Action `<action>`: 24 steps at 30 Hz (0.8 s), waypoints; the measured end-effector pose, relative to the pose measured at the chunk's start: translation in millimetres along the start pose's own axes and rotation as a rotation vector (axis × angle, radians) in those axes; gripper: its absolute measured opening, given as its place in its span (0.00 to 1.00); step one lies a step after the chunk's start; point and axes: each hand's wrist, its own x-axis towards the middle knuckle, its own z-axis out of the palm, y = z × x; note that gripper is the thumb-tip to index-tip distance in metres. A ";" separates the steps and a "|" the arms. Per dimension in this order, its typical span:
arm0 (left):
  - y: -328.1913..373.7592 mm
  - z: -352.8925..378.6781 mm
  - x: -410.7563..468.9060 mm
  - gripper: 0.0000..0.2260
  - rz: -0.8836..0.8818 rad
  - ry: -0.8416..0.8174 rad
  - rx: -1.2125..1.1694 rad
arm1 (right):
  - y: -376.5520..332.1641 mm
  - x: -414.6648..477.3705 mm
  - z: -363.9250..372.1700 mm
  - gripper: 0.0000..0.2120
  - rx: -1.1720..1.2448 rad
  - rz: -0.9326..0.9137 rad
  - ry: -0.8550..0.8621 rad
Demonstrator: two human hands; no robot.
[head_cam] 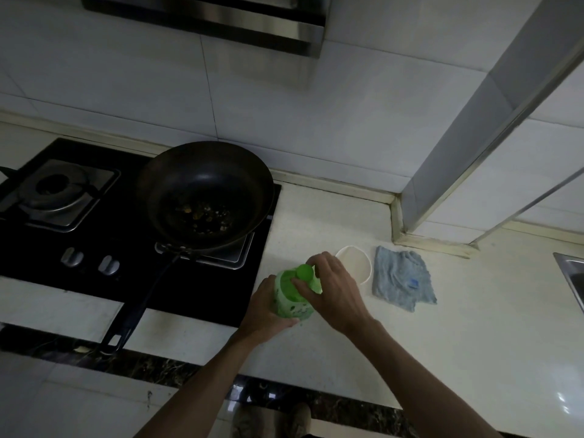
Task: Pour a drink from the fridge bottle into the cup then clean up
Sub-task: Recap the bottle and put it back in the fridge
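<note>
Grip, left: in the head view, the left hand (268,308) wraps its fingers round the body of the green bottle (289,300), clamped on it from the left.
Grip, right: the right hand (336,292) comes over the top and pinches the green cap (305,272) between thumb and fingertips.
Bottle place: near the front of the pale countertop (410,343), just right of the gas hob (189,295); whether its base rests on the counter I cannot tell.
Cup: the white cup (357,263) stands just behind the right hand, mouth up, and looks empty, though the light is poor.
Bottle axis: long axis close to vertical, cap end up towards the camera and leaning slightly to the cup's side.
Step in hand: most likely twisting the cap off before pouring, since no drink shows in the cup.
Next move: needs the cap freed and kept in the right hand or set down, then the neck brought over the cup's rim and tipped slowly.
Nearby: a blue-grey cloth (401,278) lies right of the cup; a frying pan (205,197) sits on the hob.
</note>
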 end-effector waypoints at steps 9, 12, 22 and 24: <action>5.1 1.2 -5.6 0.33 -0.060 -0.037 -0.062 | -5.4 -20.0 41.0 0.33 0.360 0.296 0.080; 8.8 1.8 -8.3 0.31 -0.066 -0.047 -0.082 | -6.8 -19.8 50.2 0.41 0.381 0.335 0.064; 22.1 -5.8 -11.1 0.37 -0.083 -0.034 -0.305 | -30.7 -11.3 32.9 0.45 0.441 0.337 0.169; 31.8 -13.4 -12.1 0.34 -0.149 -0.031 -0.393 | -38.1 -4.6 16.6 0.46 0.477 0.335 0.169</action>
